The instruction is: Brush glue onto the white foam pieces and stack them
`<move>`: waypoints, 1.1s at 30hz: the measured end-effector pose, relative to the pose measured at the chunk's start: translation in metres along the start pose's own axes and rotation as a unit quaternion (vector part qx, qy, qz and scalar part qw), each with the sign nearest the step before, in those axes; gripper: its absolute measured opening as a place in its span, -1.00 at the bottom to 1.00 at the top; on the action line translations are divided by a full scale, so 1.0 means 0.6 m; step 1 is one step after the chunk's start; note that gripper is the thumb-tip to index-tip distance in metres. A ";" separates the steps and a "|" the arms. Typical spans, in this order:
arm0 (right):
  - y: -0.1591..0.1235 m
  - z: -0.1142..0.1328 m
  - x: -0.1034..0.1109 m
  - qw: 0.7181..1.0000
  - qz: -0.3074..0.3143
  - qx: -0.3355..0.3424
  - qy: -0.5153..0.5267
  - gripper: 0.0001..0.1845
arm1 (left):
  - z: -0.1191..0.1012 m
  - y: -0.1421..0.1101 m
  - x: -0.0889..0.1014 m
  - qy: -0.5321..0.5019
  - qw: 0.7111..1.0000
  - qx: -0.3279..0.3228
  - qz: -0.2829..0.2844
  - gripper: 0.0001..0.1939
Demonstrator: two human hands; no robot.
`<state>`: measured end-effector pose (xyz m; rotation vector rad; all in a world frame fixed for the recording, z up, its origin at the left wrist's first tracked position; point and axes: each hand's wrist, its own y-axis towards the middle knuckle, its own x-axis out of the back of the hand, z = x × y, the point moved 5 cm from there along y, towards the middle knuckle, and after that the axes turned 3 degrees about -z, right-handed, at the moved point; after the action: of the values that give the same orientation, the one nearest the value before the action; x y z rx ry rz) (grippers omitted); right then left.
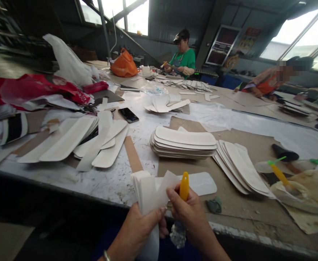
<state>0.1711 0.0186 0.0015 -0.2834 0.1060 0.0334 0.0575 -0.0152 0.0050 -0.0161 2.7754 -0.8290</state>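
Note:
My left hand [141, 226] is closed around a bundle of white strips [145, 190] held upright at the table's near edge. My right hand [190, 214] grips a yellow-handled brush [184, 186], its clogged bristle end hanging below the fist, while thumb and finger pinch the top of one white strip [166, 188]. Just beyond the hands a single white insole piece [201, 183] lies flat on brown cardboard [229, 203]. A stack of white insole pieces [184, 143] sits behind it.
Fanned white pieces [240, 165] lie to the right, more loose ones [74, 139] to the left. A black phone [128, 115], red bag [36, 88], orange bag [124, 64] and glue-stained tools [280, 175] are on the table. Two other people [184, 54] [273, 78] work at the far side.

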 end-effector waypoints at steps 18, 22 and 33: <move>-0.013 0.016 0.071 0.973 -0.157 0.021 0.170 -0.47 | 0.090 0.006 -0.054 -0.034 0.994 0.013 0.108 -0.48; 0.008 0.044 0.122 0.998 -0.064 -0.011 -0.014 -0.50 | 0.064 0.021 0.017 0.014 0.999 -0.016 -0.037 -0.59; 0.091 0.042 0.047 0.846 0.265 -0.058 -0.459 -0.72 | 0.009 0.088 0.053 0.046 0.995 0.063 -0.055 -0.79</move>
<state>0.1991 0.0785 0.0073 -0.3272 -0.7852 0.7240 0.0314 0.0233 -0.0353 -0.1124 2.8218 -1.0574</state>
